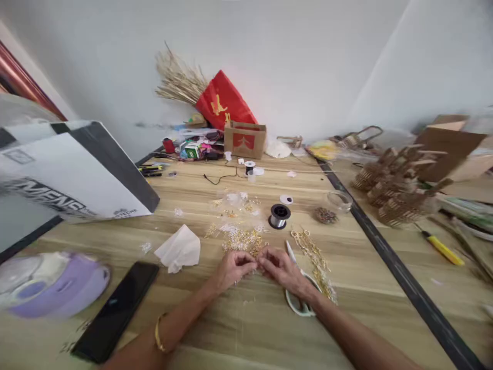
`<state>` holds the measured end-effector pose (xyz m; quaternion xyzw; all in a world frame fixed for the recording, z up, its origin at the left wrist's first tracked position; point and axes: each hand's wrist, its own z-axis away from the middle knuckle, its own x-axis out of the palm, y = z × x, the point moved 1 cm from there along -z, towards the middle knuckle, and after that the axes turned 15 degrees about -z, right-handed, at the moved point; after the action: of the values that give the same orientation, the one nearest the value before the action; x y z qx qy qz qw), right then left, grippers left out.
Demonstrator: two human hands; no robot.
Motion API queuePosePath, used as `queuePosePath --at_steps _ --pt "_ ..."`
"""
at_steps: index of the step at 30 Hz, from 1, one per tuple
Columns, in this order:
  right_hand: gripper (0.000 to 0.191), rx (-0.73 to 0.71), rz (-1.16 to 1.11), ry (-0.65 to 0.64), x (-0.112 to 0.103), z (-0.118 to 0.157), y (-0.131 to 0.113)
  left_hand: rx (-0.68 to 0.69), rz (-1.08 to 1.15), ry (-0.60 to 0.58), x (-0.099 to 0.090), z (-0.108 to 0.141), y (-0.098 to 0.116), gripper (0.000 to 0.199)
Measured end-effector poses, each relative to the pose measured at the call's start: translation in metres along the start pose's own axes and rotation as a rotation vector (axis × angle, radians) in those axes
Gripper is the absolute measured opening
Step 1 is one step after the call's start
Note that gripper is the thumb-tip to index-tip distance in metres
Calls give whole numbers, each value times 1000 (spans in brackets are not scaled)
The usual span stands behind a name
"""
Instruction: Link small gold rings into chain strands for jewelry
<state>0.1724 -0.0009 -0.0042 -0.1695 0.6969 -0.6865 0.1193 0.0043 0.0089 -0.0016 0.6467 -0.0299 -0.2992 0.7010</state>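
i'd judge this partway: gold strands (319, 267) that look joined up lie on the bench (227, 329), right of the wire spool (279, 216) and nearer me, while a heap of loose gold pieces (242, 240) left of the spool seems unworked. how many remain, i can't count. nearer me than the spool, at the heap's near edge, my left hand (232, 270) and right hand (280, 266) come together, fingers pinched narrow, the tips close to meeting; whatever sits between them is too small to tell. my forearms slant inward, the right wrist crossing over the scissors (290, 252), nearer me than the spool.
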Motion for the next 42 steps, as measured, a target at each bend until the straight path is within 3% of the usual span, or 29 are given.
queuePosePath --at_steps 5,11,18,24,33,42 --pt "27 -42 81 1 3 2 -2 16 37 0 -3 4 4 24" --pt "27 -319 256 170 5 7 -4 -25 164 148 -4 2 4 29" --pt "21 -436 529 56 9 12 -6 -25 135 230 -5 4 8 25" --pt "37 -564 604 227 7 18 -4 -45 167 274 -7 5 8 27" --pt "13 -501 722 45 7 15 -3 -48 190 263 -5 7 13 26" --pt "14 -485 647 16 7 12 -3 -48 164 236 -8 4 15 25"
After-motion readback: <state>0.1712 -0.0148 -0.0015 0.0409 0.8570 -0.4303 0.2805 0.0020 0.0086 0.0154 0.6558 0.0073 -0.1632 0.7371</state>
